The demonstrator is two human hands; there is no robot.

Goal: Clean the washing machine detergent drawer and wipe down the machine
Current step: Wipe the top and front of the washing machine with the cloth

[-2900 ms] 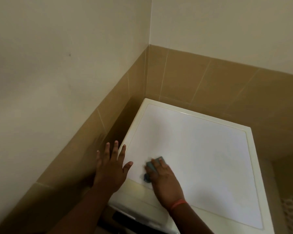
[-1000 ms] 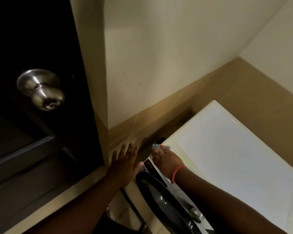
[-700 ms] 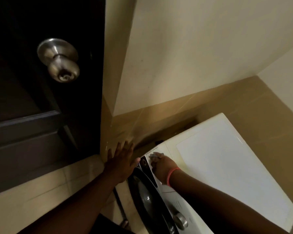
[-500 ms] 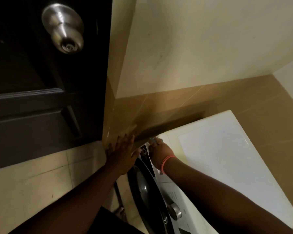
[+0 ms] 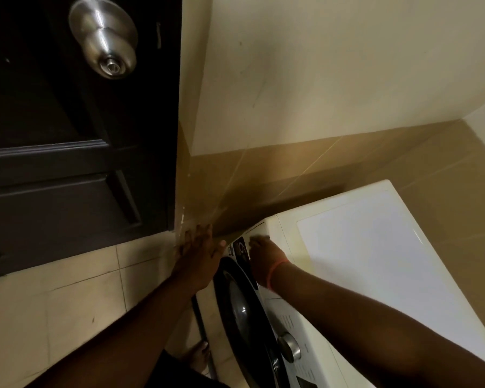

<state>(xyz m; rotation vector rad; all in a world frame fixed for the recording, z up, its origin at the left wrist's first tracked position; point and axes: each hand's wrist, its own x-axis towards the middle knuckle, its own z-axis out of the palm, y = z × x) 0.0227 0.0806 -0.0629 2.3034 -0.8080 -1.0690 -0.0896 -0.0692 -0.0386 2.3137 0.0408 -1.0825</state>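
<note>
Bare forearms, no sleeves, thin pink-orange band (image 5: 275, 271) round the right wrist

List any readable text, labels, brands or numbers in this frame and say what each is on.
None can be read.
Washing machine control panel: small print by the dial, too blurred to read.
Black sticker near the right hand: white marks, illegible.

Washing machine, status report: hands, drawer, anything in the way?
Left hand open, fingers spread, off the machine. Right hand curled at the washing machine front top corner; cloth not visible. Drawer unseen. Nothing blocking.
</note>
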